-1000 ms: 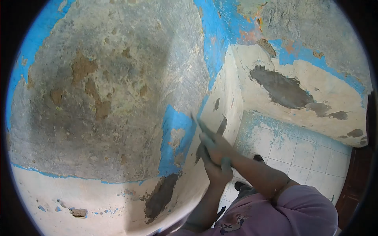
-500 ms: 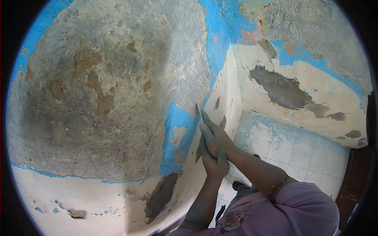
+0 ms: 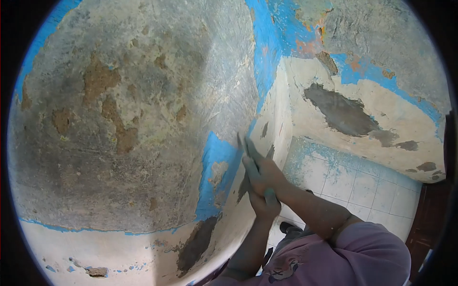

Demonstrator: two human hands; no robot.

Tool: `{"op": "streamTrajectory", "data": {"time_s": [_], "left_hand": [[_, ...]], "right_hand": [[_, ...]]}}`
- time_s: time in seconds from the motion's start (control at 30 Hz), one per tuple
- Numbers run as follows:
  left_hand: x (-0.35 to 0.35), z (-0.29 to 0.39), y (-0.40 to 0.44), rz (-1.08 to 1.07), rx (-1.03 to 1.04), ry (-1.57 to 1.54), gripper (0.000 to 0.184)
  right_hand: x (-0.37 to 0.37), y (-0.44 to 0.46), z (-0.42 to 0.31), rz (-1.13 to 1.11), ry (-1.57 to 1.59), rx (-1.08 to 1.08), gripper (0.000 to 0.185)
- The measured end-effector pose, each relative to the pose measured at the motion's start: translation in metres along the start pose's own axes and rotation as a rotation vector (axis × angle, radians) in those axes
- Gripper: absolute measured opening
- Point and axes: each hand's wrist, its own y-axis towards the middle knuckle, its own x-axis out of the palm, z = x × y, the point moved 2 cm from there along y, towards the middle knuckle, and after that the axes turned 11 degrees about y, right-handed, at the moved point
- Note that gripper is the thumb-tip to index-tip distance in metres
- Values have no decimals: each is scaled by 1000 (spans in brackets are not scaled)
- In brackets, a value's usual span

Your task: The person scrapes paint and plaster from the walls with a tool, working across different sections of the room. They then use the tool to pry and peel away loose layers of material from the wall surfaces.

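Observation:
Both my hands are together against the blue and cream wall [image 3: 224, 152]. My right hand [image 3: 263, 174] is closed, fingers pointing up along a scraper [image 3: 240, 141] whose thin dark blade shows almost edge-on at the wall; its handle is hidden by the hand. My left hand [image 3: 264, 204] is just below, clasped against the heel of my right hand, with its thumb lying over the wrist. The left fingers are mostly hidden behind the right hand, so I cannot see whether they touch the handle too. A strip of blue paint [image 3: 212, 176] lies beside the hands.
Bare grey plaster [image 3: 143, 105] with brown pits covers the left wall. A second wall meets it at a corner, with a dark patch [image 3: 341, 109] in its cream coat. Below are white floor tiles [image 3: 353, 181] with blue flakes and a brown door [image 3: 424, 214].
The view has tilted slightly, so the wall sits lower. The blade tip has shifted a little down and looks blurred. My hands keep the same clasp.

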Motion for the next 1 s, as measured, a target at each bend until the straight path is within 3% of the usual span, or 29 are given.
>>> {"op": "streamTrajectory", "data": {"time_s": [0.1, 0.17, 0.23, 0.3, 0.37, 0.4, 0.47, 0.57, 0.6, 0.67, 0.77, 0.87, 1.0], "left_hand": [[0, 0, 13, -152, -138, -57, 86], [5, 15, 5, 40, 57, 120, 83], [5, 2, 3, 32, 57, 68, 83], [0, -13, -3, 35, 23, 24, 84], [-3, -26, 2, -249, -176, -117, 82], [1, -19, 2, -246, -175, -115, 82], [9, 4, 3, 19, 64, -7, 81], [13, -2, 4, 70, 61, 36, 82], [11, -8, 0, 72, 49, 38, 82], [8, -22, 0, -122, -38, -5, 84], [12, 10, 5, 54, 108, 175, 85], [9, -32, -16, 5, -29, 76, 84], [14, -16, 0, -66, -27, -106, 77]], "right_hand": [[-6, 3, -11, 12, 59, 9, 58], [1, -10, 10, 11, -3, -80, 58], [2, -5, 5, 17, -65, -170, 58], [0, 3, 1, -8, -67, 58, 59], [-4, 4, -4, -16, -44, 57, 59], [-6, 5, -6, -11, -20, 45, 59], [-5, -7, 0, -32, -65, -1, 60], [-4, -1, 0, -30, -141, -25, 60], [-4, 1, 0, -11, -170, -9, 59], [-8, 4, -2, -39, -137, 18, 59], [-7, -5, 1, -62, -115, -23, 59], [-9, 1, -5, -65, -105, -65, 60], [-15, -1, -5, -99, 33, -54, 60]]}}
